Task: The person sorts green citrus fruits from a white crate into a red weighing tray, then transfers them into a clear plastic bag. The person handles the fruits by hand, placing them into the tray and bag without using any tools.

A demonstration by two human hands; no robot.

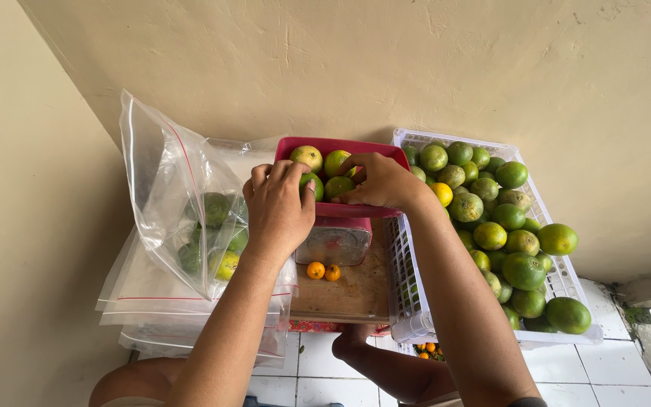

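Against a cream wall, above white floor tiles, the left hand (pixel 279 207) and right hand (pixel 380 183) are reaching into a red scale tray (pixel 340 147) on a wooden counter (pixel 356 290), fingers curled over green citrus (pixel 338 185).

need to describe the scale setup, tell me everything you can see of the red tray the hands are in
The red tray is a shallow, rounded-rectangle pan, plastic by its look, sitting level on top of a small red kitchen scale with a dial face. It holds several green and yellow-green citrus fruits. The left hand rests over its near-left rim on a fruit; the right hand reaches in from the right. It stands against the wall, between a clear zip bag and a white basket of fruit.
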